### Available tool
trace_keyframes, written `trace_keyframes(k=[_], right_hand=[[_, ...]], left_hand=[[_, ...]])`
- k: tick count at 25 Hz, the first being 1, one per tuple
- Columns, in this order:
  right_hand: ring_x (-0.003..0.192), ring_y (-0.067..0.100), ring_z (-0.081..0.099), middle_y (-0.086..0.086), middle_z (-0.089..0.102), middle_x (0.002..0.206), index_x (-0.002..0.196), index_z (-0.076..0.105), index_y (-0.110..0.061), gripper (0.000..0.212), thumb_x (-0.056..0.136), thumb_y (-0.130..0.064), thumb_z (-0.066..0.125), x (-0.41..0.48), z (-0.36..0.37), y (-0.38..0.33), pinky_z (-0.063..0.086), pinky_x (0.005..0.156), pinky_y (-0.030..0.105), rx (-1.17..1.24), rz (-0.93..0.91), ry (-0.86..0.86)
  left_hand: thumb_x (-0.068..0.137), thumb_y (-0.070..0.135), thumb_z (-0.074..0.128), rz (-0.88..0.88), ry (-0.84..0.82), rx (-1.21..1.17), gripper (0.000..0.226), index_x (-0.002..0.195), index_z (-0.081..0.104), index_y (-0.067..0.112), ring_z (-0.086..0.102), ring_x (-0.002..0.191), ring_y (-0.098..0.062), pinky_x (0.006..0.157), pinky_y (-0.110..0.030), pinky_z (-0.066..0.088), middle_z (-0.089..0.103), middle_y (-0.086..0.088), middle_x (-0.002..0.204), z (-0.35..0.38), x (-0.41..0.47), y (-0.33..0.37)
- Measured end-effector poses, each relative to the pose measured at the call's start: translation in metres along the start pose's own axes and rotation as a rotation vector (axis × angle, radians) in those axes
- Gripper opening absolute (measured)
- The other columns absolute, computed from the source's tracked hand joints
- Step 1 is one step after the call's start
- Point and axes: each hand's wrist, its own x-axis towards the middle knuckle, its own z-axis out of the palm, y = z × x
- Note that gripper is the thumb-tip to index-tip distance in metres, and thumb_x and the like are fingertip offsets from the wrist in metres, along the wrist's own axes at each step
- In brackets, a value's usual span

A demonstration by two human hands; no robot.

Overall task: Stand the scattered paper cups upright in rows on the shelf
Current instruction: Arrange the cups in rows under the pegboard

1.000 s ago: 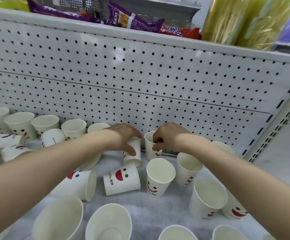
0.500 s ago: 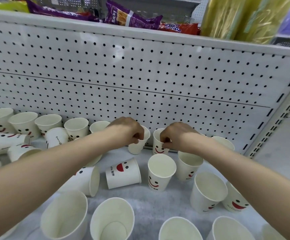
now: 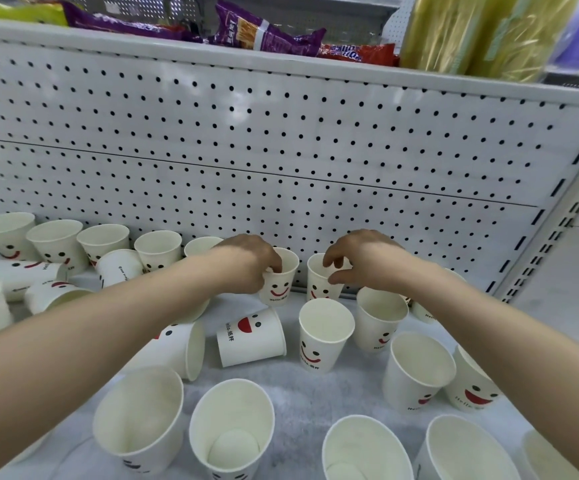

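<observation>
The left hand (image 3: 246, 265) is pinching the rim of a white smiley-printed paper cup (image 3: 278, 284), and the right hand (image 3: 362, 261) is pinching its twin (image 3: 321, 285). Both are standing upright by the white perforated back panel (image 3: 281, 150), extending the back row (seemingly the placing step). Next: releasing gently, then righting the toppled cup (image 3: 251, 337) in front.

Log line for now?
left hand: grips left cup, upright | right hand: pinches right cup rim | place: by pegboard | pending: tipped cup
</observation>
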Motion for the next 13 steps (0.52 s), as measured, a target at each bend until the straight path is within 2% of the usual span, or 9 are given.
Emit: trace_keyframes(k=[3,7,9,11,13], right_hand=[[0.091,0.015,0.057,-0.005,0.067,0.098,0.103,0.07,-0.024,0.017,0.086,-0.03,0.068,-0.003,0.003,0.001,0.048,0.074,0.03,-0.042,0.009,-0.022],[0.081,0.022,0.061,0.003,0.069,0.092,0.096,0.072,-0.02,0.011,0.087,-0.024,0.066,0.001,0.009,-0.003,0.048,0.067,0.03,-0.083,0.03,-0.067],[0.082,0.019,0.058,-0.001,0.068,0.095,0.101,0.071,-0.022,0.014,0.087,-0.025,0.067,-0.002,0.005,-0.007,0.049,0.069,0.03,-0.075,0.033,-0.039],[0.082,0.016,0.058,-0.006,0.068,0.096,0.103,0.07,-0.025,0.016,0.087,-0.025,0.069,-0.008,-0.002,-0.011,0.051,0.073,0.032,-0.075,0.012,0.032],[0.081,0.014,0.061,-0.009,0.07,0.09,0.095,0.073,-0.025,0.01,0.086,-0.024,0.068,-0.019,-0.011,-0.017,0.052,0.074,0.034,-0.019,-0.013,0.073]], left_hand=[[0.084,0.032,0.058,0.017,0.022,-0.005,0.024,0.106,0.063,0.026,0.057,0.091,-0.022,0.078,-0.037,0.051,0.062,0.002,0.098,0.003,0.002,0.009],[0.092,0.028,0.056,-0.017,0.01,0.047,0.012,0.091,0.062,0.018,0.054,0.08,-0.025,0.069,-0.032,0.046,0.057,-0.001,0.082,0.0,0.006,0.011],[0.09,0.029,0.059,-0.013,0.017,0.004,0.014,0.1,0.065,0.021,0.057,0.089,-0.025,0.077,-0.035,0.049,0.063,0.0,0.092,0.0,0.004,0.007],[0.088,0.029,0.063,0.055,0.114,-0.059,0.026,0.114,0.064,0.028,0.056,0.105,-0.019,0.087,-0.033,0.047,0.063,0.006,0.111,-0.003,-0.003,0.004],[0.085,0.029,0.066,0.214,0.198,-0.114,0.027,0.112,0.065,0.032,0.055,0.104,-0.011,0.083,-0.026,0.044,0.061,0.011,0.112,-0.011,-0.015,0.008]])
